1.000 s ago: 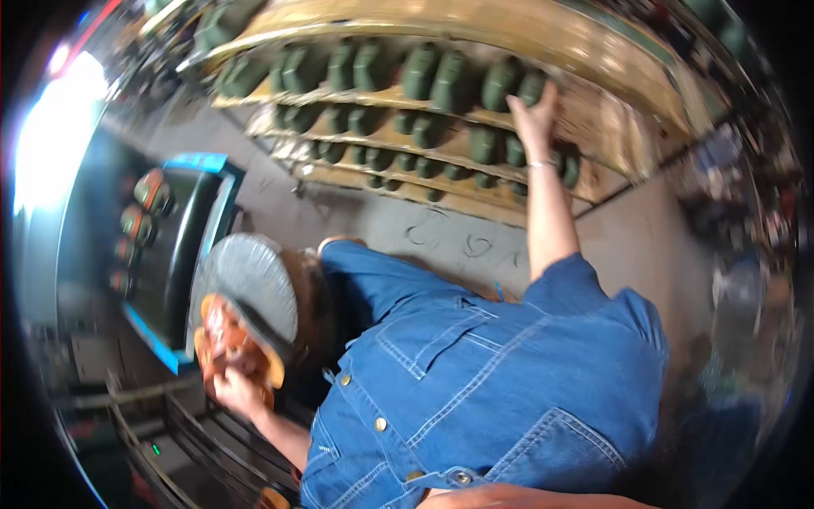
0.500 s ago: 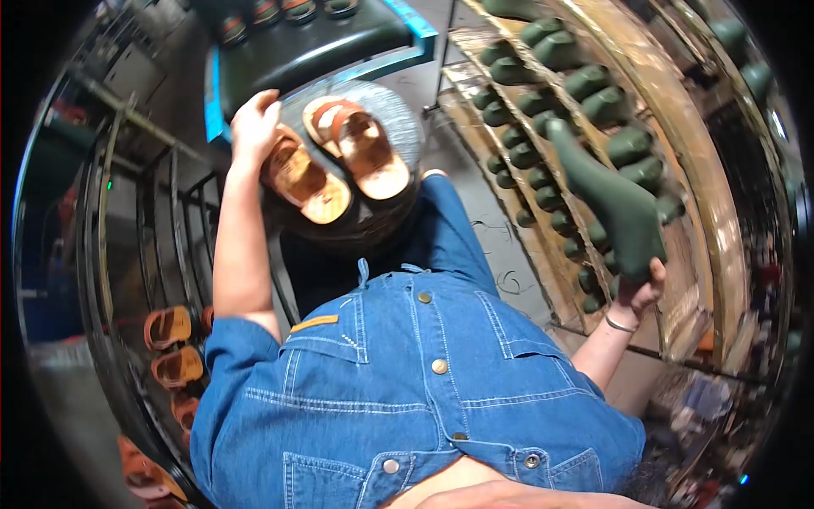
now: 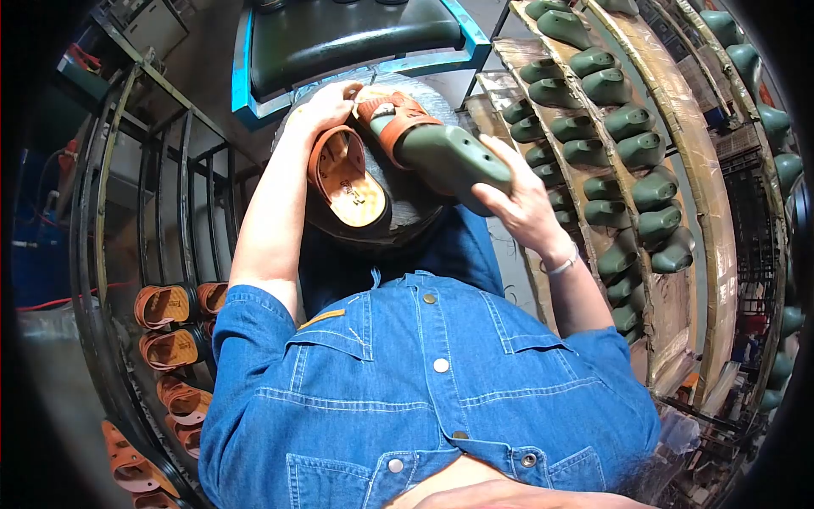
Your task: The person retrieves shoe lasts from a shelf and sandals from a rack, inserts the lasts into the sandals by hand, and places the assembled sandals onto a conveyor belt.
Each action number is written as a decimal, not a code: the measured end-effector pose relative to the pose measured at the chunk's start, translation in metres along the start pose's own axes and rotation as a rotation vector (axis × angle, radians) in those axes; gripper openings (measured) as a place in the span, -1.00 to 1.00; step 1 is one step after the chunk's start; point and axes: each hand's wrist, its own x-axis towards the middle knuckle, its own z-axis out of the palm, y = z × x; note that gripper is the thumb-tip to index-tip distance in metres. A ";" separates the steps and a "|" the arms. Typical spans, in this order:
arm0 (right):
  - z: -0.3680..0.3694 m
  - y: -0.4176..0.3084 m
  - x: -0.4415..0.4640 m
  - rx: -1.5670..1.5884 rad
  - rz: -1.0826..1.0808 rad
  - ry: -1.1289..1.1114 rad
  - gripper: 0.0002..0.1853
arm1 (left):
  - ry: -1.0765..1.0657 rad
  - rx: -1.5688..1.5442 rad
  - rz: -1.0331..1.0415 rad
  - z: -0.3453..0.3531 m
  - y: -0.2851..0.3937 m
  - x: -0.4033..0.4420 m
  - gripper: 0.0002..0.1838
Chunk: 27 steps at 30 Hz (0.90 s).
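Note:
My right hand (image 3: 527, 204) grips the heel end of a dark green shoe last (image 3: 449, 157), thumb on the near side and fingers on the far side. The front of the last is inside the brown straps of a sandal (image 3: 400, 121), tilted over a round dark stool (image 3: 428, 93). At that sandal's toe end, the fingers of my left hand (image 3: 326, 106) are closed on its edge; the fingertips are partly hidden. A second sandal (image 3: 352, 188) with a tan insole lies on the stool below my left wrist, with no last in it.
A rack (image 3: 649, 55) on the right holds rows of green shoe lasts (image 3: 657, 188). Brown sandals (image 3: 165, 349) sit on a black metal rack (image 3: 157, 191) at left. Beyond the stool is a black padded surface (image 3: 348, 42) with a blue frame (image 3: 479, 47).
My right hand has brought the last from beside the rack leftward to the stool, its front now within one sandal's straps. My left hand has shifted to that sandal's toe.

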 end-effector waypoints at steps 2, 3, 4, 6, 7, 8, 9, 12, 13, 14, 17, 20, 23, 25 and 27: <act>0.023 0.012 0.018 -0.343 -0.018 -0.020 -0.02 | -0.063 -0.061 0.010 -0.005 0.008 -0.005 -0.51; 0.036 0.023 0.026 -0.150 -0.035 -0.019 -0.01 | -0.063 -0.059 0.009 -0.004 0.005 -0.006 -0.51; 0.046 0.029 0.033 0.043 -0.054 -0.017 0.00 | -0.053 -0.086 0.014 -0.002 0.003 -0.006 -0.49; 0.053 0.033 0.041 0.026 -0.091 0.005 -0.01 | -0.035 -0.113 0.023 -0.004 0.001 -0.005 -0.47; 0.055 0.033 0.041 0.009 -0.117 0.031 -0.02 | -0.035 -0.078 0.033 -0.004 0.004 -0.006 -0.44; 0.057 0.035 0.041 0.001 -0.115 0.043 -0.02 | -0.034 -0.042 0.050 -0.006 0.008 -0.003 -0.42; 0.059 0.040 0.040 0.002 -0.133 0.073 -0.04 | -0.056 -0.127 0.011 -0.001 -0.005 0.007 -0.40; 0.065 0.050 0.040 -0.064 -0.252 0.161 -0.04 | 0.008 0.051 0.251 -0.006 -0.019 0.011 -0.43; 0.064 0.058 0.038 -0.087 -0.186 0.090 0.00 | -0.037 0.090 0.264 -0.016 -0.014 0.017 -0.47; 0.061 0.056 0.035 -0.073 -0.128 0.073 0.03 | -0.077 0.130 0.296 -0.023 -0.006 0.018 -0.51; 0.053 0.066 0.034 0.337 0.058 0.003 0.08 | 0.247 0.228 0.318 -0.033 0.029 -0.007 -0.61; 0.050 0.039 0.050 0.333 -0.012 0.171 -0.22 | -0.080 0.081 0.146 -0.023 0.161 -0.084 -0.48; 0.060 0.026 0.073 0.459 -0.199 0.221 -0.39 | 0.256 0.160 0.267 0.026 0.182 -0.118 -0.47; 0.064 0.020 0.078 0.499 -0.272 0.226 -0.53 | 0.341 0.063 0.307 0.047 0.187 -0.127 -0.49; 0.063 0.021 0.075 0.473 -0.291 0.220 -0.52 | 0.323 0.026 0.248 0.056 0.195 -0.138 -0.47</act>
